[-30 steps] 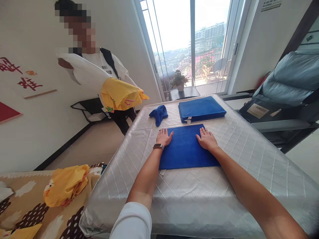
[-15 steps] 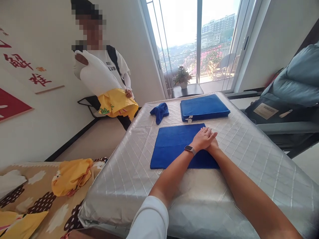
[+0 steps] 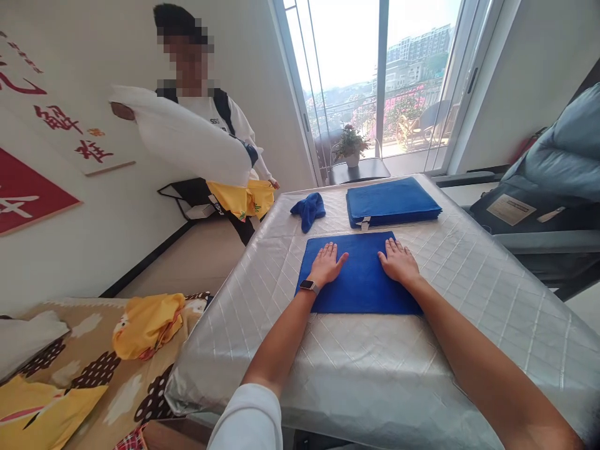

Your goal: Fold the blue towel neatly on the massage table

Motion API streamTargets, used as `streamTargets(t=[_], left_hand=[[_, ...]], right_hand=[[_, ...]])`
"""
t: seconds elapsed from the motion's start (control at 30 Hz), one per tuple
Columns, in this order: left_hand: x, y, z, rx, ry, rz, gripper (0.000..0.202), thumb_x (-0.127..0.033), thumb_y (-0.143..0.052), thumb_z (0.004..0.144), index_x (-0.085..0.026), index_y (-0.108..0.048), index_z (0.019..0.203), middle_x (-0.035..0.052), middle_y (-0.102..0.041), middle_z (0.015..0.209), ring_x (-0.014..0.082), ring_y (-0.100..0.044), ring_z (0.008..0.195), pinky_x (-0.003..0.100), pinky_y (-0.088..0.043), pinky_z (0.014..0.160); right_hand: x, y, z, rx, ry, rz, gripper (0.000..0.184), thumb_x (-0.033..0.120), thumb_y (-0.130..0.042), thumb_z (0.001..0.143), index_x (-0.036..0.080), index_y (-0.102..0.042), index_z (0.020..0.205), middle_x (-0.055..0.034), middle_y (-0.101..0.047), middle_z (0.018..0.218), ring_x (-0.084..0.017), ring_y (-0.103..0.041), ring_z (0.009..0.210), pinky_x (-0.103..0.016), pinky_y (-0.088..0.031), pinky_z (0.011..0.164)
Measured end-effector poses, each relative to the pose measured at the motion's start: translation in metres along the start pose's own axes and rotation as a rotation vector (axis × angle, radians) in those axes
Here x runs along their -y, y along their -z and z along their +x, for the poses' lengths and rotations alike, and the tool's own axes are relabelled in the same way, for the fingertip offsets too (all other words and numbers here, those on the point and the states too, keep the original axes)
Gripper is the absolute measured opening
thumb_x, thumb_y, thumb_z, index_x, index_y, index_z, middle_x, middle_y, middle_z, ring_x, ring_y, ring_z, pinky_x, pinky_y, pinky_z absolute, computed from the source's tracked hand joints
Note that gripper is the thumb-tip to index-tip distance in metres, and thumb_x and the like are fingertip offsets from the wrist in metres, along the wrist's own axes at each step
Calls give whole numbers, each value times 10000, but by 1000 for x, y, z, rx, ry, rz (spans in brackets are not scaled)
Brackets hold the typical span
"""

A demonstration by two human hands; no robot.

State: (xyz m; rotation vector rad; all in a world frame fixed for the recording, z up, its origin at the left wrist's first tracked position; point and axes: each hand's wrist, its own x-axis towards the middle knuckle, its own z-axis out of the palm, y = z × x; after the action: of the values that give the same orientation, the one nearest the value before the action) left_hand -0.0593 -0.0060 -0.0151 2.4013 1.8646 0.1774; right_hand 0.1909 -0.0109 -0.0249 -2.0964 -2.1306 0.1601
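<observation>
A blue cloth (image 3: 360,281), laid out as a flat rectangle, lies in front of me on a silver quilted table cover (image 3: 365,356). Flat on its left part rests my left hand (image 3: 328,265), fingers stretched out, with a watch at the wrist. My right hand (image 3: 400,261) presses palm down on the cloth's right edge, its fingers extended too. Neither hand grips anything. Just beyond the cloth is a stack of folded blue cloths (image 3: 394,201) with a white tag at its near edge. A crumpled blue cloth (image 3: 308,211) sits to the left of that stack.
At the left stands a person (image 3: 201,125) holding a white pillow (image 3: 187,137) and a yellow printed cover (image 3: 244,197). A bed with a patterned sheet (image 3: 89,369) and yellow fabric is at lower left. A grey armchair (image 3: 534,237) adjoins the table's right side.
My hands were together at the cloth's right edge; my left hand has moved left across it, so they are now apart. The person has swung the pillow out to the left.
</observation>
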Motion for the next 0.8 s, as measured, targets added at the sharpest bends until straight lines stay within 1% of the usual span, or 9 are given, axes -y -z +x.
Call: streamTargets(t=[0.07, 0.13, 0.23, 0.33, 0.43, 0.57, 0.67, 0.73, 0.8], left_hand=[[21, 3, -8, -1, 51, 11, 869, -673, -52, 995, -73, -284, 1579, 148, -226, 1661, 242, -172, 1546, 394, -137, 1263], [36, 4, -15, -16, 96, 22, 860, -673, -61, 995, -84, -285, 1580, 148, -230, 1660, 247, -184, 1544, 399, -142, 1261], [47, 3, -22, -42, 146, 22, 873, -677, -41, 988, -85, -281, 1582, 151, -232, 1660, 255, -187, 1544, 412, -155, 1259], [49, 1, -24, -50, 155, 11, 901, -693, -30, 977, -74, -278, 1582, 150, -234, 1660, 258, -182, 1545, 409, -159, 1259], [48, 1, -23, -66, 136, 5, 918, -702, -45, 975, -51, -294, 1573, 169, -240, 1656, 275, -201, 1540, 409, -166, 1258], [48, 3, -23, -68, 131, -2, 907, -696, -44, 978, -61, -303, 1571, 166, -260, 1650, 279, -212, 1537, 420, -180, 1253], [48, 4, -24, -66, 127, -5, 915, -687, -33, 982, -38, -299, 1569, 175, -254, 1650, 277, -206, 1539, 415, -169, 1254], [48, 4, -25, -63, 126, -10, 920, -682, -28, 984, -23, -291, 1570, 181, -247, 1650, 279, -203, 1539, 412, -158, 1255], [48, 4, -25, -63, 130, -16, 915, -675, -28, 987, -19, -281, 1573, 182, -242, 1652, 279, -197, 1540, 410, -153, 1256]], right_hand=[[0, 0, 0, 5, -1, -9, 717, 472, -157, 1025, 55, -246, 1601, -111, -189, 1675, -243, -151, 1545, -426, -135, 1251], [-1, 0, 1, 7, 0, -22, 716, 476, -154, 1025, 62, -248, 1602, -107, -191, 1675, -239, -149, 1546, -425, -135, 1251], [-3, -2, 2, 9, 6, -40, 729, 485, -153, 1021, 54, -247, 1601, -108, -190, 1675, -243, -155, 1545, -429, -145, 1250], [-4, -3, 3, 8, 11, -56, 740, 495, -148, 1020, 45, -249, 1599, -109, -190, 1674, -248, -171, 1541, -434, -164, 1248], [-4, -2, 2, 0, 10, -74, 733, 490, -147, 1023, 47, -259, 1596, -107, -205, 1671, -247, -187, 1538, -434, -178, 1245], [-1, 0, 1, -22, 8, -77, 722, 484, -166, 1027, 45, -281, 1588, -118, -241, 1661, -250, -204, 1533, -431, -191, 1242], [3, 4, -2, -61, -3, -82, 707, 468, -179, 1031, 39, -307, 1577, -130, -280, 1647, -262, -229, 1524, -435, -205, 1237], [6, 9, -7, -100, 5, -111, 674, 425, -191, 1033, 37, -332, 1566, -134, -303, 1638, -271, -251, 1516, -447, -210, 1233], [8, 14, -16, -157, 75, -158, 640, 371, -206, 1031, 38, -352, 1558, -134, -310, 1635, -272, -248, 1517, -460, -187, 1240]])
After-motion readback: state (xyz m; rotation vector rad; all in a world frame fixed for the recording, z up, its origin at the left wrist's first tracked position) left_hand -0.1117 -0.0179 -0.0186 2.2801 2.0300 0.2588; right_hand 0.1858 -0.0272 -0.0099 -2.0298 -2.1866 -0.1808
